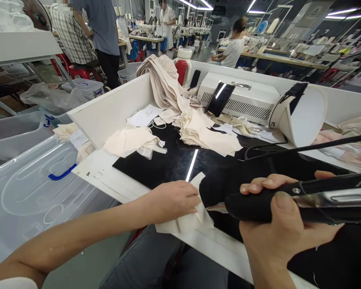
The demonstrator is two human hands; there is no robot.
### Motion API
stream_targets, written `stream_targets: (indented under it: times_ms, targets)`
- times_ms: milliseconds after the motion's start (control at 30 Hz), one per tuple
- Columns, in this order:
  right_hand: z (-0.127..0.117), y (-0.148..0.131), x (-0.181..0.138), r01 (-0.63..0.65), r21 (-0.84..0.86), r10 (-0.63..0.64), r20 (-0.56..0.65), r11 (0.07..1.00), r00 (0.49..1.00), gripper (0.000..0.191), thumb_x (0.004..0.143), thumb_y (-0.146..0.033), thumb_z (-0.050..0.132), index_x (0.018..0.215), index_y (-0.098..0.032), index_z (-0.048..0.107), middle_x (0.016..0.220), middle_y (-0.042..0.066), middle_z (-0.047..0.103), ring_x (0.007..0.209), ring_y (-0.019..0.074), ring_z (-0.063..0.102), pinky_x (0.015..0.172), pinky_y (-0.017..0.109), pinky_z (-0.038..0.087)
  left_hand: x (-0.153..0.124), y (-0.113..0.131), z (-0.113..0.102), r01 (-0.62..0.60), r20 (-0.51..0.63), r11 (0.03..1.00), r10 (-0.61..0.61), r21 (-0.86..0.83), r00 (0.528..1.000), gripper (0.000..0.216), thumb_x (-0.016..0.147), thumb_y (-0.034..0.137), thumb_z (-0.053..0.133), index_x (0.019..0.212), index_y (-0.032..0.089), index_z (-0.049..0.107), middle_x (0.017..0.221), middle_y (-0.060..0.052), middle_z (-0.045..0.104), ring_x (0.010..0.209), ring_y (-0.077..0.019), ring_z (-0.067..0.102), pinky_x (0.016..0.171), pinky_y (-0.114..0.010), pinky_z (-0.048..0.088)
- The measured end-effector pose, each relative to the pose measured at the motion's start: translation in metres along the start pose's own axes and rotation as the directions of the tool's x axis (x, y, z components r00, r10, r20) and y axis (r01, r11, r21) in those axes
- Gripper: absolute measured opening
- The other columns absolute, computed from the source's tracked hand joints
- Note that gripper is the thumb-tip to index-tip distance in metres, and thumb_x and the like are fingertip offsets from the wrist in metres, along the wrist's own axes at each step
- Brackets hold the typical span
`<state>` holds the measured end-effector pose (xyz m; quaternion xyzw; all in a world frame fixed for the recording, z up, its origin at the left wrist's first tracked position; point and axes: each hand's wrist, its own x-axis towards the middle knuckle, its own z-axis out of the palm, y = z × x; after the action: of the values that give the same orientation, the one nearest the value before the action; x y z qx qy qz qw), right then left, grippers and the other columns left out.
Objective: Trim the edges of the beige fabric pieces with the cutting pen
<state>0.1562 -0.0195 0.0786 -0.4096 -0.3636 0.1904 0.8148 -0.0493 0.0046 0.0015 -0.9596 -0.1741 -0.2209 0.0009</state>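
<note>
My left hand (176, 202) is on a cream fabric piece (192, 224) at the table's front edge, its fingers closed and bent over the cloth. Part of the piece hangs past the edge. My right hand (276, 224) is wrapped around a black handheld tool with silver trim (258, 204), whose exact kind I cannot make out. The tool's rounded tip points left toward the cloth, and a thin pale strip (216, 207) shows between the two. Behind my hands lie a stack of cream fabric pieces (207, 134) and a smaller cream pile (132, 140).
On the black tabletop (165, 170) stand a phone (220, 99), a white vented box (239, 96) and a white cone-shaped lamp (307, 116). A black cable (313, 147) crosses at right. White side panels (117, 106) border the table. Clear plastic bins (33, 192) stand left; people work behind.
</note>
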Motion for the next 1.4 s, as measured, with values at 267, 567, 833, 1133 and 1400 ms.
stream_targets:
  times_ms: [267,567,833,1133,1400]
  targets:
    - [0.000,0.000,0.000,-0.025,0.003,0.025,-0.030,1.000,0.999,0.061,0.061,-0.032,0.094,0.116,-0.037,0.068,0.071,-0.011,0.068,0.052,0.0225,0.058,0.045,0.040,0.057,-0.009,-0.005,-0.003,0.008,-0.030,0.998,-0.010,-0.061,0.999,0.015,0.120,0.027,0.076,0.126,0.014,0.082,0.131,-0.014,0.086,0.123,-0.0255,0.083,0.115,-0.039,0.067]
    - [0.006,0.006,0.008,-0.016,0.022,0.016,-0.020,1.000,1.000,0.060,0.064,-0.028,0.091,0.118,-0.039,0.068,0.076,-0.012,0.065,0.056,0.0215,0.055,0.050,0.040,0.056,-0.009,-0.002,0.002,0.021,-0.045,0.996,-0.024,-0.085,0.999,0.015,0.118,0.026,0.081,0.124,0.013,0.083,0.131,-0.014,0.086,0.124,-0.0252,0.084,0.117,-0.038,0.066]
    - [0.015,0.006,0.004,-0.024,0.008,0.024,-0.034,1.000,0.999,0.062,0.064,-0.031,0.097,0.117,-0.037,0.065,0.074,-0.012,0.068,0.059,0.0228,0.057,0.052,0.039,0.057,-0.009,-0.002,0.005,0.032,-0.086,0.997,-0.038,-0.068,0.996,0.017,0.117,0.029,0.082,0.123,0.014,0.083,0.135,-0.018,0.083,0.131,-0.0293,0.081,0.119,-0.041,0.066]
    - [0.019,0.017,0.007,-0.001,0.037,0.001,-0.009,0.999,1.000,0.061,0.069,-0.031,0.093,0.121,-0.038,0.062,0.081,-0.012,0.066,0.059,0.0198,0.058,0.054,0.038,0.057,-0.009,-0.001,0.006,0.061,-0.099,0.995,-0.068,-0.073,0.993,0.016,0.116,0.031,0.084,0.124,0.017,0.084,0.136,-0.016,0.083,0.131,-0.0286,0.080,0.118,-0.042,0.065]
    - [0.018,0.009,0.004,-0.023,0.020,0.023,-0.015,1.000,1.000,0.064,0.065,-0.030,0.095,0.119,-0.035,0.062,0.075,-0.012,0.070,0.058,0.0197,0.057,0.051,0.035,0.058,-0.007,0.023,-0.007,0.058,-0.035,0.998,-0.058,0.019,0.998,0.034,0.117,0.044,0.083,0.126,0.011,0.079,0.122,-0.017,0.081,0.115,-0.0283,0.080,0.109,-0.042,0.068]
